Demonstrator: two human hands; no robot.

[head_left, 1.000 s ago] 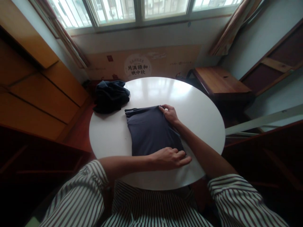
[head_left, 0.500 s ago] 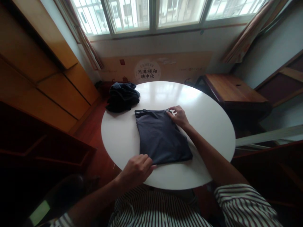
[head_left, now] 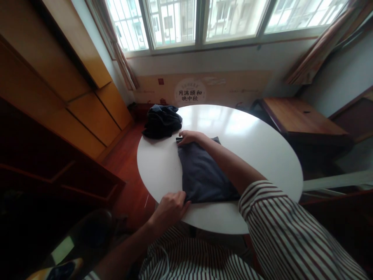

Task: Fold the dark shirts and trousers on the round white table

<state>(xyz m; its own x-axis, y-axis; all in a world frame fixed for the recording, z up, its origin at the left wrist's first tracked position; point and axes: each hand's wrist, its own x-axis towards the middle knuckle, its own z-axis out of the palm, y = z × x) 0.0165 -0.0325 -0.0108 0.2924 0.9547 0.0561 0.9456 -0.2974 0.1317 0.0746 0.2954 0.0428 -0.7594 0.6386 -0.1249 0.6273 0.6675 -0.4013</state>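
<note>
A dark grey folded garment (head_left: 204, 171) lies flat on the round white table (head_left: 262, 144). My left hand (head_left: 171, 206) is closed on its near left corner, fingers bent over the edge. My right hand (head_left: 189, 137) reaches across the cloth to its far left corner and is closed there, by a dark edge with a thin white line. My right forearm covers part of the garment's right side. Just beyond my right hand, a heap of black clothing (head_left: 161, 121) rests crumpled at the table's far left edge.
Orange-brown cabinets (head_left: 84, 120) stand on the left, above a red-brown floor (head_left: 128, 171). A wooden desk (head_left: 303, 116) is at the back right. Windows (head_left: 230, 19) with curtains line the far wall, over a printed beige panel (head_left: 233, 83).
My right hand has moved left along the garment's far edge, from the far right corner to the far left one. My left hand stays at the near left corner. The view has shifted slightly.
</note>
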